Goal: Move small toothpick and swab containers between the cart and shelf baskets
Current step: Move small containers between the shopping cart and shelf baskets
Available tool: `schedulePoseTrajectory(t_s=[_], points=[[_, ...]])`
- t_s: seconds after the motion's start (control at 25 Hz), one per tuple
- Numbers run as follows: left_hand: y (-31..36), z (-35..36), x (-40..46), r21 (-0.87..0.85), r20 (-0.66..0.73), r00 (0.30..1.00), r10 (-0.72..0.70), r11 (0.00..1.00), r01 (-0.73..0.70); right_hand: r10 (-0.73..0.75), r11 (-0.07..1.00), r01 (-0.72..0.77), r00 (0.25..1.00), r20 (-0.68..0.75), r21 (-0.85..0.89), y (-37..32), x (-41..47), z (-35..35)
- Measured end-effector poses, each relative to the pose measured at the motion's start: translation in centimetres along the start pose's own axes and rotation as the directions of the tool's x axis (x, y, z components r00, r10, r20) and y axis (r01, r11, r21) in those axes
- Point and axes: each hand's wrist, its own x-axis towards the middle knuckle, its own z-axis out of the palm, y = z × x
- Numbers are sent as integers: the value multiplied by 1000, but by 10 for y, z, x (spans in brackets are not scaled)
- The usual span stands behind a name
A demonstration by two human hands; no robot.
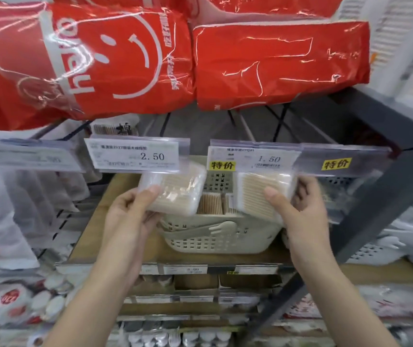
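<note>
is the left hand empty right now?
No, the left hand grips a clear box of swabs above the cream basket, thumb on top.

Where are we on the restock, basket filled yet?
Partly. Done: some packs already stand in the basket on the shelf. In hand: the left hand grips one clear box, the right hand another, both held over the basket. Left: setting these two down. The cart is out of view, so the remaining stock is unknown.

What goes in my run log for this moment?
left hand: holds swab box | right hand: holds second box | both over basket
</note>
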Motion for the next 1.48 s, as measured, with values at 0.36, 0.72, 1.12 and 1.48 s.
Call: schedulePoseTrajectory(t_s=[0.36, 0.72, 1.12, 1.48], points=[[9, 19, 70, 752, 416, 907, -57, 583, -308, 248, 777, 124, 840, 482, -617, -19, 72, -7], [-11, 33, 111, 884, 447, 744, -497, 122, -450, 524, 545, 337, 578, 626, -768, 8, 101, 9], [-33, 45, 122, 861, 323, 695, -643, -105, -497, 717, 326, 363, 507, 479, -873, 26, 103, 9], [-26, 54, 112, 859, 229, 694, -682, -194, -473, 733, 48, 297, 639, 235, -954, 26, 102, 9]])
